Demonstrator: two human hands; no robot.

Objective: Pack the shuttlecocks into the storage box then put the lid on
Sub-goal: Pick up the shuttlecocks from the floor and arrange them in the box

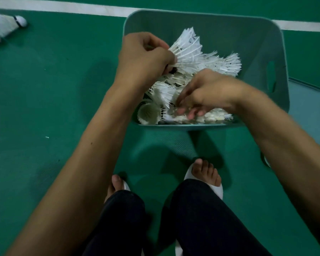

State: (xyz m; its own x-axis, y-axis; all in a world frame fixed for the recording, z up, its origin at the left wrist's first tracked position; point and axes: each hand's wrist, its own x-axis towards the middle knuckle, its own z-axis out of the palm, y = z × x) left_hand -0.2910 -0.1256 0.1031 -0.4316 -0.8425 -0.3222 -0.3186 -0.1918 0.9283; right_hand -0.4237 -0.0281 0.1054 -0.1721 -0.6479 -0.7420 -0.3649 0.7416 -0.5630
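Head view: I note the left hand (146,54) curled round the base of a shuttlecock stack (190,52) over the storage box (257,43). Inside it, the right hand (209,93) is blurred among loose shuttlecocks (161,93), and I cannot tell its grip. The lid (308,108) lies on the floor (44,89) just right of the box. Two stray shuttlecocks (7,23) lie well apart, far left.

On the green floor (44,93) stand my storage box (262,45) and my slippered feet (205,172); the lid (307,109) lies just beside the box, loose shuttlecocks (6,21) well apart.
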